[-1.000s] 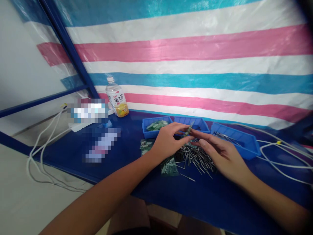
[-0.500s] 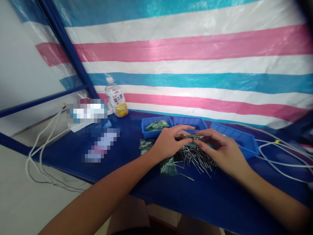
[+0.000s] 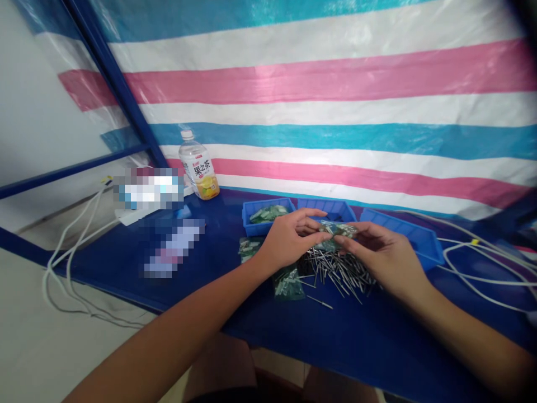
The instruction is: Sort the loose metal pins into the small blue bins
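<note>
My left hand [image 3: 287,240] and my right hand [image 3: 384,254] meet over the blue table, fingers pinched from both sides on a small green part [image 3: 335,230] held between them. Right under it lies a heap of thin metal pins [image 3: 335,268]. Small piles of green parts [image 3: 288,284] lie on the table near my left wrist, and a further pile of green parts [image 3: 249,247] sits to the left of that hand.
Three blue trays stand behind the hands: the left tray [image 3: 251,210] holds green pieces, then the middle tray [image 3: 342,210] and the right tray [image 3: 419,238]. A drink bottle [image 3: 198,173] stands at the back left. White cables [image 3: 482,263] run along the right; more white cables [image 3: 71,252] hang at left.
The hands have drawn closer together and dropped slightly. The green part, upright between the fingertips a second ago, now lies level between both hands.
</note>
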